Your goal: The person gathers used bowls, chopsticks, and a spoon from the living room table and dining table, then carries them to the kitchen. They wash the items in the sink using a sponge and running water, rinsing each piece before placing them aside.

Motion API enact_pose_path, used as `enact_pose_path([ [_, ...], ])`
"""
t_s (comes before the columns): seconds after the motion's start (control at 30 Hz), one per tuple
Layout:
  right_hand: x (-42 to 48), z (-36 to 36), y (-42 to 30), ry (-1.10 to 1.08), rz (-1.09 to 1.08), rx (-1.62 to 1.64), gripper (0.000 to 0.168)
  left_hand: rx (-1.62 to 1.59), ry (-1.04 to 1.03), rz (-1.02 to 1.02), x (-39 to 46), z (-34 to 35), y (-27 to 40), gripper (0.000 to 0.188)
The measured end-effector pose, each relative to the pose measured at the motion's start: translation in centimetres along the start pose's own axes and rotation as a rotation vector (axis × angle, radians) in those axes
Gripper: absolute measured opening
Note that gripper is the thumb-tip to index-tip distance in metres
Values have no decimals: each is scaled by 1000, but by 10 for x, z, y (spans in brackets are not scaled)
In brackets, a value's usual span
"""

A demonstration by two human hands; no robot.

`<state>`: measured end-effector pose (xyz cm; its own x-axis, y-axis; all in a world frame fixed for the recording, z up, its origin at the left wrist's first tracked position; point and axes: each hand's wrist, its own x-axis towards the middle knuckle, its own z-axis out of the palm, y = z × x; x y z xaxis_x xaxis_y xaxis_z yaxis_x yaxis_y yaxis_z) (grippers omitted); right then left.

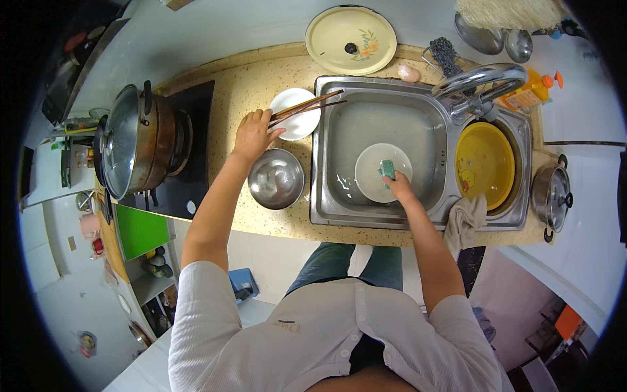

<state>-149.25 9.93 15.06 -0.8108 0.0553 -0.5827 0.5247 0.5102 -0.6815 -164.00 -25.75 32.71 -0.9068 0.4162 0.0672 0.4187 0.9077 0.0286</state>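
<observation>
My left hand (255,131) grips several wooden chopsticks (306,105), which lie slantwise over a white plate (295,128) on the counter, their far ends over the sink's left rim. In my right hand (400,186) is a green sponge (387,169), held over a white dish (372,171) in the cloudy water of the steel sink basin (392,120). A steel bowl (276,179) stands on the counter just below my left hand. Whether the sponge touches the dish I cannot tell.
A chrome faucet (480,81) arches at the basin's upper right. Right of the basin are a yellow bowl (485,164), a cloth (465,220) on the sink edge and a lidded pot (551,198). A large steamer pot (147,142) stands on the cooktop at left; an enamel lid (338,44) leans behind.
</observation>
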Motion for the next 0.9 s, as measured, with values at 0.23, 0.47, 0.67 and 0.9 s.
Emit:
enact_pose_path([
  [0.23, -17, 22, -32, -91, -80, -635, 60, -339, 252, -41, -5, -24, 80, 43],
  [0.47, 11, 57, 19, -491, -163, -473, 53, -854, -204, -202, -45, 98, 203, 45],
  [0.67, -2, -12, 29, -487, -200, -1043, 41, -835, -678, -493, -50, 216, 202, 48],
  [0.9, 42, 21, 41, 41, -281, -851, 48, -1602, -905, -837, -37, 225, 222, 39],
])
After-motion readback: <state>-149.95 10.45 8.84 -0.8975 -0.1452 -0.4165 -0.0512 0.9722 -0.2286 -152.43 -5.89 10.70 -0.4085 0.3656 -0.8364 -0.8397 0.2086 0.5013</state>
